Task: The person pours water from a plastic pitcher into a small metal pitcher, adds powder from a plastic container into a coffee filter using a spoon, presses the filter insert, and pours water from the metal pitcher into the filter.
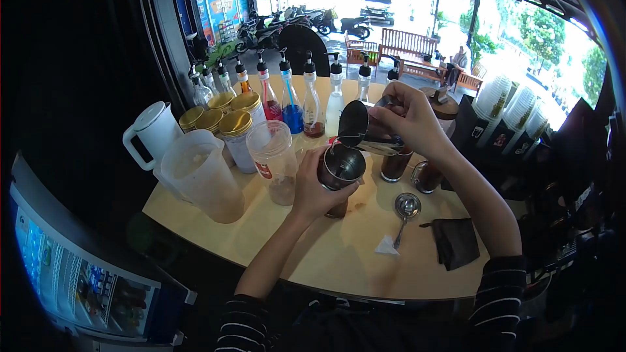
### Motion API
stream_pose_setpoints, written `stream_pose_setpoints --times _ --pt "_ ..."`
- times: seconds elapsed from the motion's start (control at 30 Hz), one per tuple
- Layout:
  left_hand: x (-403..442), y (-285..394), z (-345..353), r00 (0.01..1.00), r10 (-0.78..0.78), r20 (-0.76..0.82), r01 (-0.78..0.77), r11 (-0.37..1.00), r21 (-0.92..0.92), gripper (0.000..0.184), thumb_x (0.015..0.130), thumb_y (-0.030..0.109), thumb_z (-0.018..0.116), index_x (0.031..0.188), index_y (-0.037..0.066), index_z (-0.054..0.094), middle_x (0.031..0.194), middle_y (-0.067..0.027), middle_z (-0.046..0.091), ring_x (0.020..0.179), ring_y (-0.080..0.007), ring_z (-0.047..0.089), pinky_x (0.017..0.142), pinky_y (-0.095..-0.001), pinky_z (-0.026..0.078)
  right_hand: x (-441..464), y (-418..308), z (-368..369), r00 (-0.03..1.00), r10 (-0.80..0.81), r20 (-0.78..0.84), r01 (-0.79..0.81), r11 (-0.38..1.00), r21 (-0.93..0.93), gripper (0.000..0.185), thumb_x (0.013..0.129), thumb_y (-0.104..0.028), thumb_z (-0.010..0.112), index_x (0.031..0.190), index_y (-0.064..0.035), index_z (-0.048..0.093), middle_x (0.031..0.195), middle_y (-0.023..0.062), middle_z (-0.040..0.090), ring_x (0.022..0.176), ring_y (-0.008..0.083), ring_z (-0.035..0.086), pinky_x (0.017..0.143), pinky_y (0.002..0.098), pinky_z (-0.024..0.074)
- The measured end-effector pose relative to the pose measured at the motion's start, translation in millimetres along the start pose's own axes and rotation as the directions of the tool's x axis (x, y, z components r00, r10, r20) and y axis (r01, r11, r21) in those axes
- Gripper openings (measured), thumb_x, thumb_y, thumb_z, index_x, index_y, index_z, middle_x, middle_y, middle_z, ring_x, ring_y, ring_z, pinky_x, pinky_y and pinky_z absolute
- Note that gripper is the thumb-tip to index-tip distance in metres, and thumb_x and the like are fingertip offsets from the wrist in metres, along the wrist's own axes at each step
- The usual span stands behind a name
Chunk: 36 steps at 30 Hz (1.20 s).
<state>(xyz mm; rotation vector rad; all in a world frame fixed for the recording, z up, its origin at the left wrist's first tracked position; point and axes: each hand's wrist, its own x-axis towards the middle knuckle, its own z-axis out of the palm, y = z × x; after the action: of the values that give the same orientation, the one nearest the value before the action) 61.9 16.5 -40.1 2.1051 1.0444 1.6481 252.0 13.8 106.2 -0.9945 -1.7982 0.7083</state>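
Fingers of my left hand (312,189) are wrapped round a glass (343,168) with a dark inside, held over the table. My right hand (412,117) grips a metal pitcher (385,143), tilted to the left with its mouth above the glass rim. A thin stream seems to run from the pitcher's lip into the glass. Right of the glass stand a tumbler (394,168) and a handled glass mug (427,177), both holding dark drink. Nearer me lies a round metal strainer or scoop (407,206) with a handle, touching a crumpled white tissue (387,246).
Left on the table (313,267) are a white jug (153,132), a large plastic pitcher (199,173), a clear plastic jar (272,156) and several gold-lidded jars (236,132). Pump bottles (291,107) line the back. A dark cloth (454,242) and stacked cups (492,98) are right.
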Motion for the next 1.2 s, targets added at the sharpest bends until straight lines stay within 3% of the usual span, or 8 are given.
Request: stream_pose_setpoints --times 0.27,0.6,0.7,0.77,0.9,0.97,1.03,1.2 --pt "2 -4 -4 1.000 -0.016 0.012 0.016 1.000 0.014 0.073 0.056 0.025 0.087 0.114 0.001 0.051 0.106 -0.0109 0.056 0.100 -0.0227 0.060 0.088 -0.0346 0.049 2 -1 -1 0.999 0.033 -0.018 -0.034 0.999 -0.038 0.017 0.086 -0.004 0.065 0.087 0.0030 0.049 0.081 0.0049 0.060 0.076 0.0066 0.063 0.065 0.0179 0.0541" --pt "5 -1 -8 0.999 0.038 -0.022 -0.036 0.996 0.080 0.071 0.056 0.017 0.083 0.116 0.002 0.050 0.110 -0.0133 0.052 0.106 -0.0276 0.056 0.092 -0.0374 0.046 4 10 -10 0.997 -0.052 -0.054 0.042 0.984 -0.173 0.017 0.083 -0.003 0.066 0.083 0.0022 0.050 0.073 0.0023 0.059 0.073 0.0033 0.060 0.058 0.0170 0.0486" --pt "4 -1 -7 0.998 0.048 -0.029 -0.045 0.994 0.096 0.071 0.054 0.014 0.082 0.116 0.003 0.049 0.111 -0.0137 0.051 0.107 -0.0296 0.055 0.093 -0.0387 0.045 1 7 -8 0.999 -0.032 -0.043 0.024 0.987 -0.160 0.017 0.084 -0.003 0.066 0.084 0.0028 0.049 0.075 0.0034 0.059 0.071 0.0035 0.060 0.059 0.0175 0.0498" --pt "4 -2 -5 0.998 0.057 -0.035 -0.053 0.993 0.102 0.072 0.054 0.014 0.082 0.117 0.003 0.049 0.111 -0.0139 0.051 0.107 -0.0305 0.054 0.094 -0.0393 0.045 -1 6 -5 0.999 0.015 -0.034 -0.014 0.999 0.037 0.018 0.085 -0.004 0.065 0.085 0.0031 0.049 0.077 0.0043 0.059 0.071 0.0032 0.058 0.060 0.0180 0.0511" --pt "2 3 -3 0.997 0.073 -0.031 -0.068 0.987 0.146 0.073 0.057 0.019 0.083 0.120 0.006 0.047 0.113 -0.0119 0.052 0.110 -0.0325 0.050 0.097 -0.0451 0.037 -5 -7 0 0.999 0.016 -0.033 -0.018 0.998 -0.052 0.018 0.085 -0.004 0.065 0.087 0.0032 0.048 0.080 0.0055 0.060 0.071 0.0040 0.059 0.061 0.0183 0.0520" --pt "1 5 -3 0.996 0.082 -0.029 -0.076 0.981 0.178 0.073 0.058 0.019 0.082 0.120 0.006 0.047 0.113 -0.0120 0.052 0.110 -0.0321 0.049 0.098 -0.0453 0.036 -7 -7 2 1.000 0.016 -0.018 -0.016 1.000 -0.015 0.018 0.085 -0.003 0.065 0.088 0.0031 0.048 0.081 0.0056 0.060 0.072 0.0044 0.060 0.060 0.0180 0.0515" --pt "0 2 -1 0.993 0.110 -0.042 -0.098 0.968 0.231 0.078 0.051 0.014 0.082 0.120 0.007 0.047 0.117 -0.0118 0.050 0.113 -0.0339 0.047 0.099 -0.0449 0.035 -9 -9 3 1.000 0.015 -0.003 -0.015 1.000 -0.016 0.018 0.085 -0.003 0.065 0.088 0.0032 0.048 0.081 0.0054 0.060 0.072 0.0040 0.060 0.059 0.0179 0.0508" --pt "0 1 -3 0.990 0.131 -0.045 -0.114 0.959 0.260 0.077 0.053 0.016 0.082 0.121 0.006 0.047 0.118 -0.0120 0.051 0.113 -0.0340 0.047 0.099 -0.0453 0.034 -13 -7 5 0.999 0.023 0.023 -0.025 0.995 0.093 0.018 0.085 -0.003 0.065 0.088 0.0034 0.049 0.078 0.0045 0.059 0.070 0.0022 0.057 0.057 0.0180 0.0489"
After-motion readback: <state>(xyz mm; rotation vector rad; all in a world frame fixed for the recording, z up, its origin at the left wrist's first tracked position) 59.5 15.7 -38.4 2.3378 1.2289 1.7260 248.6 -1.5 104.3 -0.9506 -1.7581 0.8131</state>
